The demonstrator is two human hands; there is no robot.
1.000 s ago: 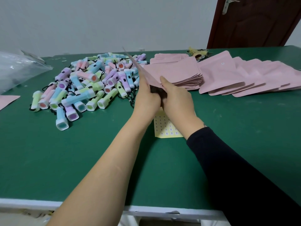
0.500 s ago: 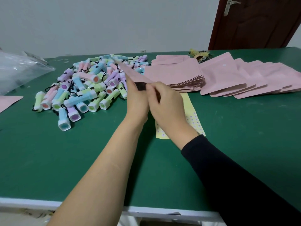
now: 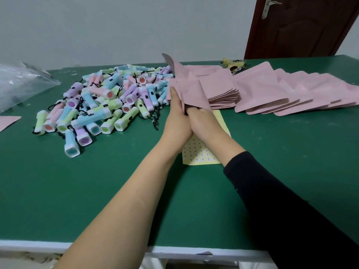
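Far to the left of the heap of little torches [image 3: 108,100], a crumpled clear plastic bag [image 3: 21,84] lies on the green table [image 3: 97,191]. Nearer the front edge than the bag, a pink corner of a stray pouch [image 3: 7,122] pokes in, also left of the heap. The torches are pastel, piled anyhow, with their black cords tangled among them.

Just right of the heap the two hands meet on one pink pouch [image 3: 191,92], held tilted above the table with a corner pointing up and back. The left hand [image 3: 175,121] grips it with the thumb laid flat along its near face; its fingers are hidden behind. The right hand [image 3: 206,123] is pressed against the left, with its fingers curled at the pouch's lower edge; whether they go inside I cannot tell.

Under both wrists, right of the heap, lies a yellow sticker sheet [image 3: 200,154]. Further right sits a neat stack of pouches [image 3: 223,94], then a fanned row of pouches [image 3: 291,90]. Furthest from the heap stands a dark red door [image 3: 301,26].
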